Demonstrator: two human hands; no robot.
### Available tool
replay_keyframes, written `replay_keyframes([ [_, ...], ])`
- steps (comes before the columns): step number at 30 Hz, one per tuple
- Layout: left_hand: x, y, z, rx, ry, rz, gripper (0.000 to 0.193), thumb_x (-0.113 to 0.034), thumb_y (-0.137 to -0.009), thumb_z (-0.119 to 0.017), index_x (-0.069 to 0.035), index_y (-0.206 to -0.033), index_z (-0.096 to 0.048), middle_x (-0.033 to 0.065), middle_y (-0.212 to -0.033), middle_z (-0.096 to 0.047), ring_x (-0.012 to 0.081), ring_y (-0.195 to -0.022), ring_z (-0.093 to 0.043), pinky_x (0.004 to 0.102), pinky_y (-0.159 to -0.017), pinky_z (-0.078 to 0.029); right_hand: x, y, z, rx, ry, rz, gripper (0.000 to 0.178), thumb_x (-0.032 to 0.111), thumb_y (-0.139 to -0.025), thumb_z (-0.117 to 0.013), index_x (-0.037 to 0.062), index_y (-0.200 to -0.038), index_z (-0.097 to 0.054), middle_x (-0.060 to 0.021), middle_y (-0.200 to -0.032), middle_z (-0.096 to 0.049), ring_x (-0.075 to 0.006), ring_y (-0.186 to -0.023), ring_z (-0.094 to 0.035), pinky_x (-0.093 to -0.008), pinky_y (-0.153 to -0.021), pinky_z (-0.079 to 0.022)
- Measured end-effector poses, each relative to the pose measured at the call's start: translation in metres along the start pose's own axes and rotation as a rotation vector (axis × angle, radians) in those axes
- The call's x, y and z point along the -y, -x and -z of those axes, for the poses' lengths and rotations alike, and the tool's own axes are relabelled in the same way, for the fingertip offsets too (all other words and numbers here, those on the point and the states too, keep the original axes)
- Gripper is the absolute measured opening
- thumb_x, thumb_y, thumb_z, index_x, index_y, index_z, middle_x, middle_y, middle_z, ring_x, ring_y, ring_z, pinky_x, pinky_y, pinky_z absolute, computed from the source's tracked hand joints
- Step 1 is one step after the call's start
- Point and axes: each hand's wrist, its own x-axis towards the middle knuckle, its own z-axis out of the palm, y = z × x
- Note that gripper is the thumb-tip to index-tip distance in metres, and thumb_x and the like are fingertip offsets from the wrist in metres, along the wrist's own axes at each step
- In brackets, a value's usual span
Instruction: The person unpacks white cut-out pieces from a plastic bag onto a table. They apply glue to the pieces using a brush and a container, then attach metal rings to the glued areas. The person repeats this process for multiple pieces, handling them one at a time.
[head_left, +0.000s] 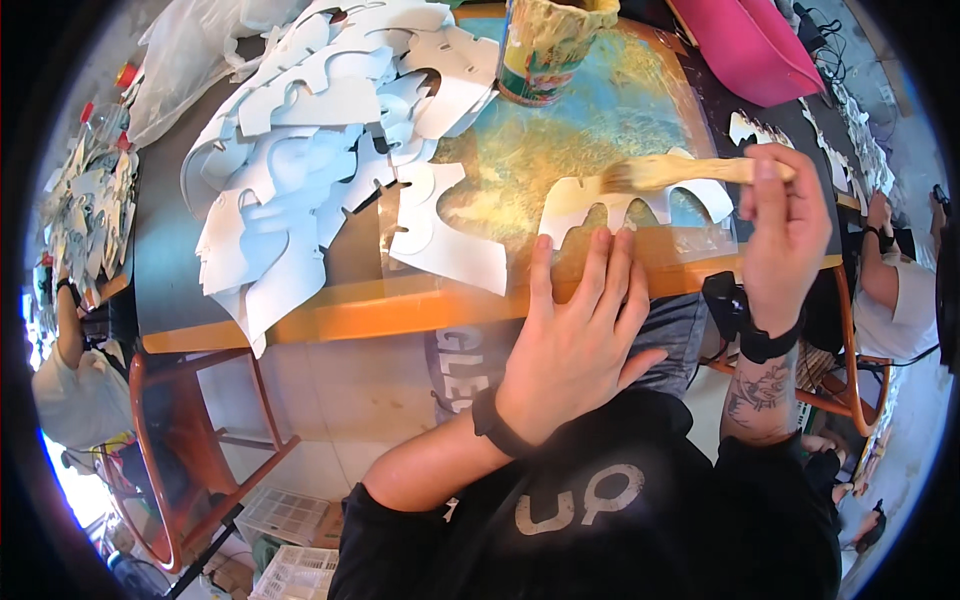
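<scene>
My right hand (785, 225) grips the handle of a glue-smeared brush (690, 173), held nearly level. Its bristles touch the upper edge of a white cut-out piece (568, 210) with scalloped notches, which lies near the table's front edge. With fingers spread, my left hand (580, 330) rests its fingertips along the lower edge of that piece. Another curved white cut-out (440, 235) lies just left of it. Behind the brush, a tin (550, 50) coated with yellowish paste stands on the smeared plastic-covered work area (600, 120).
A large heap of white cut-outs (300, 130) covers the table's left half, some overhanging the front edge. A pink bin (750, 45) stands back right. A brown chair (205, 450) is at lower left. Other people (895, 300) work at both sides, beside more piles of pieces.
</scene>
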Motion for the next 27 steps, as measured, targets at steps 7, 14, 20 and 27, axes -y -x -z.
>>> replay_keyframes([
  [7,0.001,-0.002,0.002,0.050,0.001,0.000,0.080,-0.062,-0.089,-0.063,0.000,-0.138,-0.053,0.0192,-0.156,-0.045,0.0337,-0.147,-0.040,0.0718,-0.116,-0.021,0.016,0.017,-0.021,0.171,-0.239,-0.062,0.013,0.009,-0.105,-0.061,-0.0006,-0.112,-0.065,0.0021,-0.084,-0.060,-0.0013,-0.073,-0.049,-0.0185,-0.063,-0.040],
  [14,0.001,-0.002,0.002,0.048,0.006,-0.018,0.078,-0.060,-0.090,-0.062,0.001,-0.139,-0.053,0.0206,-0.157,-0.044,0.0349,-0.146,-0.042,0.0719,-0.115,-0.020,0.008,0.000,0.012,0.018,-0.147,-0.047,0.013,0.009,-0.104,-0.062,0.0006,-0.113,-0.064,0.0030,-0.087,-0.060,-0.0005,-0.075,-0.050,-0.0179,-0.064,-0.040],
  [20,0.004,-0.002,0.001,0.055,0.003,-0.041,0.077,-0.057,-0.090,-0.064,0.000,-0.141,-0.052,0.0214,-0.157,-0.044,0.0351,-0.147,-0.041,0.0720,-0.115,-0.020,0.006,0.009,-0.004,0.086,-0.029,-0.070,0.012,0.009,-0.103,-0.062,0.0013,-0.112,-0.065,0.0015,-0.086,-0.063,-0.0025,-0.073,-0.053,-0.0200,-0.063,-0.043],
  [27,0.002,0.000,0.000,0.067,-0.007,-0.065,0.078,-0.050,-0.087,-0.072,-0.001,-0.143,-0.052,0.0213,-0.159,-0.041,0.0374,-0.151,-0.036,0.0723,-0.117,-0.018,-0.003,-0.032,0.090,-0.208,-0.214,-0.098,0.029,0.022,-0.106,-0.060,-0.0022,-0.119,-0.069,0.0011,-0.079,-0.061,-0.0051,-0.069,-0.050,-0.0192,-0.063,-0.037],
])
